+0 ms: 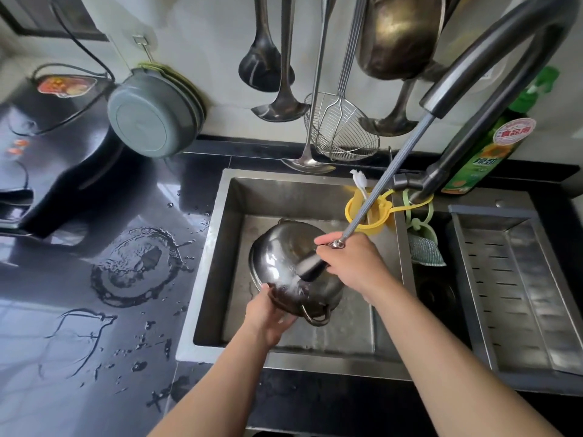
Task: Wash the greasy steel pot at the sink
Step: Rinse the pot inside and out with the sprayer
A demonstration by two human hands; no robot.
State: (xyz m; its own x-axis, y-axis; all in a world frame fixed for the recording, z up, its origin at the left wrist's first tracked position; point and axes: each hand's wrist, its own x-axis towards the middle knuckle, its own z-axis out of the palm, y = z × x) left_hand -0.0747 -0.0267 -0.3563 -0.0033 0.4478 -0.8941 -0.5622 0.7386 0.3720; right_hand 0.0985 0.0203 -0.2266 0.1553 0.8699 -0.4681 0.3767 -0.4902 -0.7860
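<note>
Where water strikes, pot [293, 263] surface blurred

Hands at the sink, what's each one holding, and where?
The left hand holds the steel pot by its rim, bottom up. The right hand is closed around the pull-out spray head, spraying the pot.

My left hand [268, 313] covers the near rim of the pot [293, 266], and its inside faces away so I can't see it. My right hand [350, 263] hides most of the sprayer head [310, 269] (spray's just a blur). Up past my hands, the faucet [504, 58] and hanging wok [400, 33] get cut off at the top edge.
</note>
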